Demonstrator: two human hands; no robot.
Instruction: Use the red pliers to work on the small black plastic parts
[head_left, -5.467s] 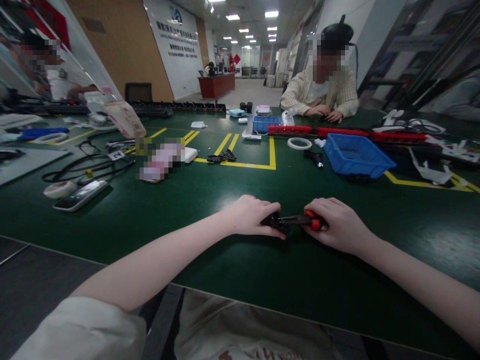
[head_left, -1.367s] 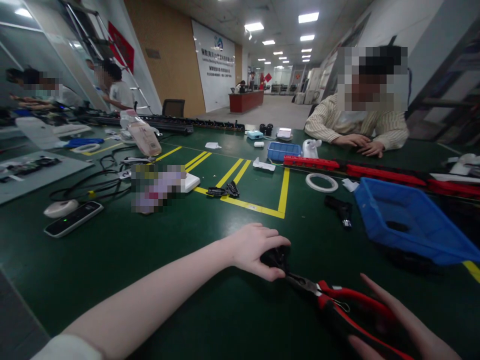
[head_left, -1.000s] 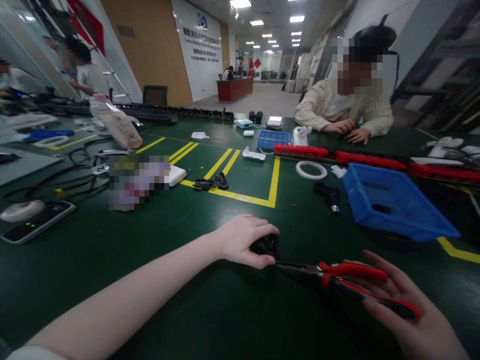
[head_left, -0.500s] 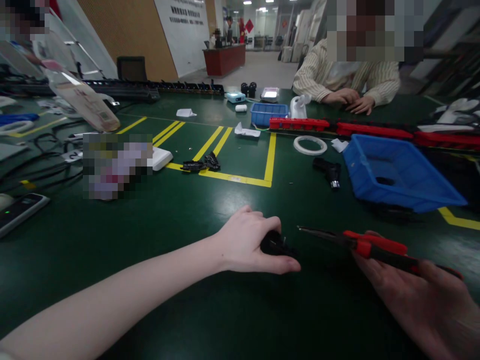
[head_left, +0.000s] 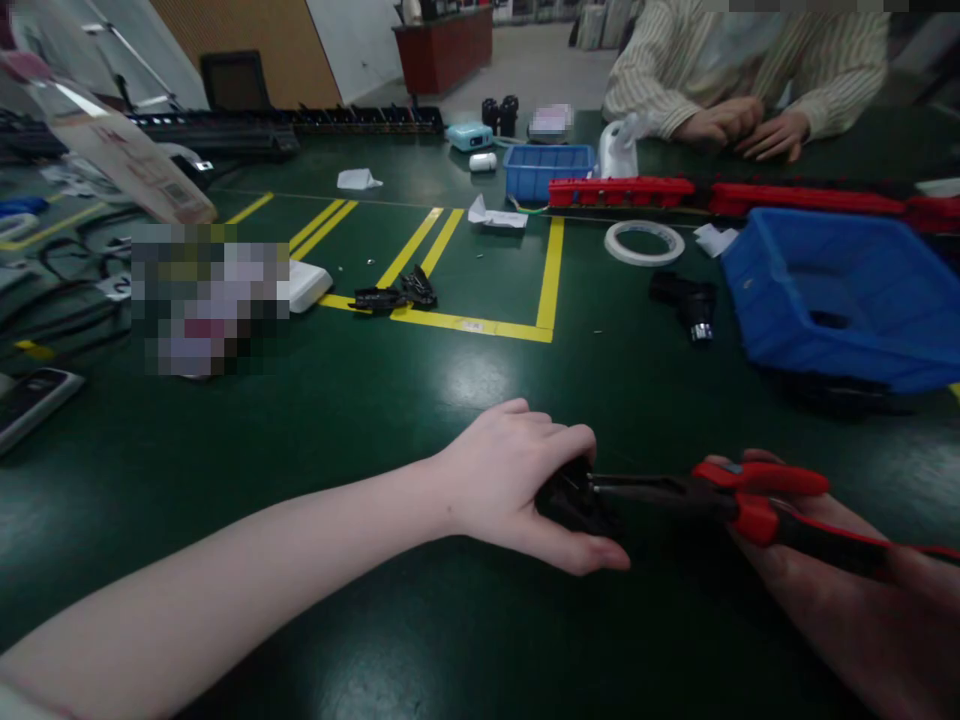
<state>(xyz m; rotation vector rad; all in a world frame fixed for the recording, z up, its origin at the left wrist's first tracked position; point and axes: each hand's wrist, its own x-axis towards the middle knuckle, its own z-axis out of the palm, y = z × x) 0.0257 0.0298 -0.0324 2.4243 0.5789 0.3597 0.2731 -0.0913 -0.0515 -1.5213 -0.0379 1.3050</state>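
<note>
My left hand is wrapped round a small black part on the dark green table. The fingers cover much of the part, so its kind cannot be told. From the right, my right hand grips red-and-black needle-nose pliers. Their thin jaws point left, and the tip is at the black part beside my left index finger. Whether the tip touches the part or pinches anything is too small to tell.
A blue bin stands at the right, with a black part with a silver end beside it. A roll of white tape lies behind. Black pieces rest on yellow lines. Across the table, a person's hands rest near red strips.
The pliers have moved left, bringing their tip up to the black part. My left hand still holds the part. The camera view has tilted down.
</note>
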